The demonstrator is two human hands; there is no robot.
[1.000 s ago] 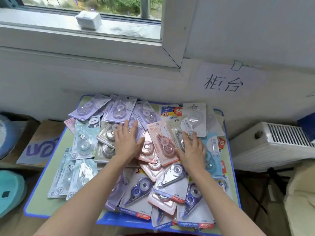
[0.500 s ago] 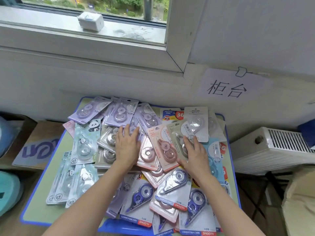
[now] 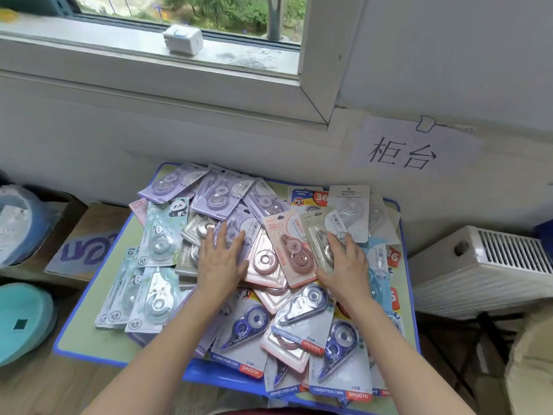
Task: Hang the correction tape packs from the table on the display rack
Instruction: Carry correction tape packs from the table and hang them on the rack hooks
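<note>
Hardly anything has shifted over the last second: both hands keep to the same spots on the heap, and none of the packs under them has slid.

From where I stand, the correction tape packs (image 3: 264,265) lie in a loose, overlapping pile that covers most of the desk (image 3: 86,333), a small green top with a blue rim pushed up against the wall under the window. The left hand (image 3: 221,262) lies palm down near the middle of the pile. Its fingers (image 3: 222,239) are straight and slightly apart, resting on lilac and silver packs just beside a pink pack (image 3: 291,247). The right hand (image 3: 344,266) lies flat closer to the desk's right edge. Its fingers (image 3: 335,242) are spread over a beige pack (image 3: 318,235), and the thumb stretches along that pack's lower side. Neither hand is curled round anything.

A panda pack (image 3: 163,232) sits towards the left edge, with more pale green ones below it. Lilac packs crowd the far edge. Several dark blue packs (image 3: 242,330) marked SMOOTH lie along the near edge, a few hanging over the rim.

A white charger (image 3: 183,40) stands on the window sill. A paper sign (image 3: 401,151) with two handwritten characters is taped to the wall above the desk's far right corner. A white radiator (image 3: 484,265) stands to the right of the desk, and a cardboard box (image 3: 83,247) sits on the floor at its left.
</note>
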